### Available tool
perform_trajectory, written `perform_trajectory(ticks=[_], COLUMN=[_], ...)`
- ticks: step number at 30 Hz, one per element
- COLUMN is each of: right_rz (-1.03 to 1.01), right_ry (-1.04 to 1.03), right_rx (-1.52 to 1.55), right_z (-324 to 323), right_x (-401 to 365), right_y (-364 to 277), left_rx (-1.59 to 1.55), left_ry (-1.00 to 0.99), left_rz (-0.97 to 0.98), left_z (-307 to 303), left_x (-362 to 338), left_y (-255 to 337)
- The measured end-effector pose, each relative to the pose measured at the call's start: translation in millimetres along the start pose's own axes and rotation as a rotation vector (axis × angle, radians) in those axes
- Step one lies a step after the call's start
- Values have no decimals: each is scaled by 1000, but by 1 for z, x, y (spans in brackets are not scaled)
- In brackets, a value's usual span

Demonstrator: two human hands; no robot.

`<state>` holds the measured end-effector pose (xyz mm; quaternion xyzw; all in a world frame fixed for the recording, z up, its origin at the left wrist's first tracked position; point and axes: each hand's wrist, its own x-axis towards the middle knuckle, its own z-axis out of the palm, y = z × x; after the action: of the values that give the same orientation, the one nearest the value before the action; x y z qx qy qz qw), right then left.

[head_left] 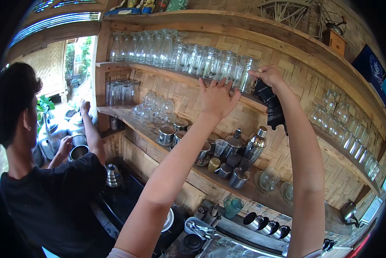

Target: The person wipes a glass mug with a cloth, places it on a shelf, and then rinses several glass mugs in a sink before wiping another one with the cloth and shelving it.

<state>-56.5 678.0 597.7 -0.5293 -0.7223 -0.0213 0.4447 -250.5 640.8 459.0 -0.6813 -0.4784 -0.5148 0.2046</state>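
Note:
My left hand (218, 99) is open with fingers spread, at the front edge of the upper shelf, just below a row of clear drinking glasses (209, 62). Beside it, my right hand (270, 77) reaches to the last glass (245, 74) at the row's right end, its fingertips at the rim side. A black, ribbed, fabric-like item (270, 103) hangs below my right palm and seems gripped by the curled fingers, which are partly hidden. The glasses stand close together on the wooden shelf (167, 71).
A person (51, 189) in a black shirt works at left near large metal kettles (51, 133). The lower shelf holds metal cups (166, 134), a cocktail shaker (257, 139) and glass mugs (269, 178). More glasses (343, 124) line the right shelf. Below are a cutlery tub (199, 228) and steel mugs (255, 221).

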Motion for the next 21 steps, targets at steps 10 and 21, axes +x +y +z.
perform_trajectory(ticks=[10, 21], right_rz=[-90, -226], right_ry=[69, 156], right_rx=[-30, -438], right_z=[10, -29], right_x=[10, -21], right_y=[20, 8], left_rx=[45, -223], left_ry=[-37, 119], left_rz=[-14, -21], left_z=[0, -6], left_x=[1, -25], left_y=[3, -7])
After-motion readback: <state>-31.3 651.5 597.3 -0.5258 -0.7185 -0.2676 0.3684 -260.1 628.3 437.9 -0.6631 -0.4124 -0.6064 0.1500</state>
